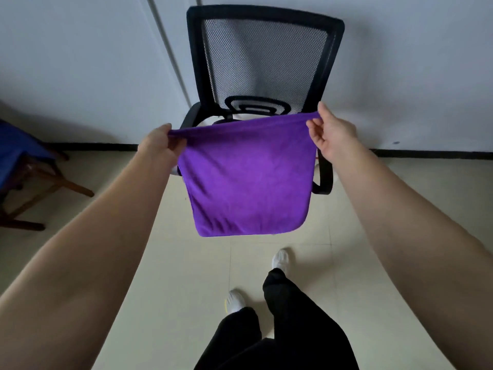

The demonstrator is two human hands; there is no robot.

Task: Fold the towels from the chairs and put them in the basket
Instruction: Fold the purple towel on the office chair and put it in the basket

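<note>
Nearest are two white shoes (280,259) and black trouser legs (288,324) standing on the pale tiled floor (186,276); the floor is bare and open around the feet, to the left and to the right; both bare arms reach forward over it; the purple towel (248,174) hangs in the air between the hands, out in front of the feet, and its bottom edge hangs free above the floor; the left hand (162,142) is pinched shut on the towel's top left corner; the right hand (332,136) is pinched shut on the top right corner; the top edge is pulled tight between them; just behind the towel is a black mesh chair (264,60) with its armrests poking out on both sides; on the far left are wooden legs (53,182) under a blue cloth (16,153); farthest is the white wall (80,62) with a dark strip along its bottom
</note>
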